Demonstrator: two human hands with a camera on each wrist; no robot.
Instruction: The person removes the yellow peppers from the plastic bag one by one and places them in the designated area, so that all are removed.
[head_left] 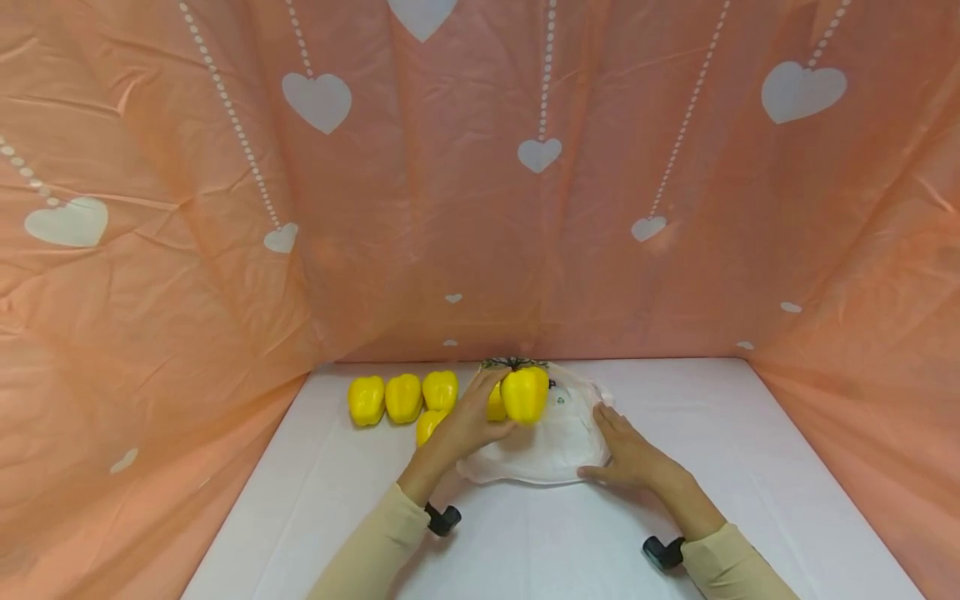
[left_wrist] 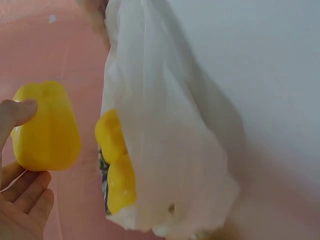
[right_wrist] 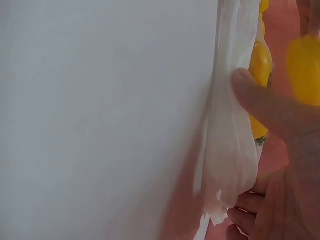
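Observation:
A yellow bell pepper (head_left: 525,395) is gripped in my left hand (head_left: 468,421), raised over the mouth of a white plastic bag (head_left: 551,454). In the left wrist view the thumb presses one side of this pepper (left_wrist: 47,127) and the fingers support its lower end. More yellow peppers (left_wrist: 121,182) show inside the bag's opening. My right hand (head_left: 633,450) holds the bag's right side. The right wrist view has its thumb (right_wrist: 245,82) on the near face of the bag (right_wrist: 232,150), with the other fingers curled at its lower edge.
Several yellow bell peppers (head_left: 403,398) stand in a group on the white table (head_left: 315,500), left of the bag. One pepper (head_left: 429,425) is partly hidden by the left forearm. An orange curtain (head_left: 465,217) with white hearts encloses the table's back and sides.

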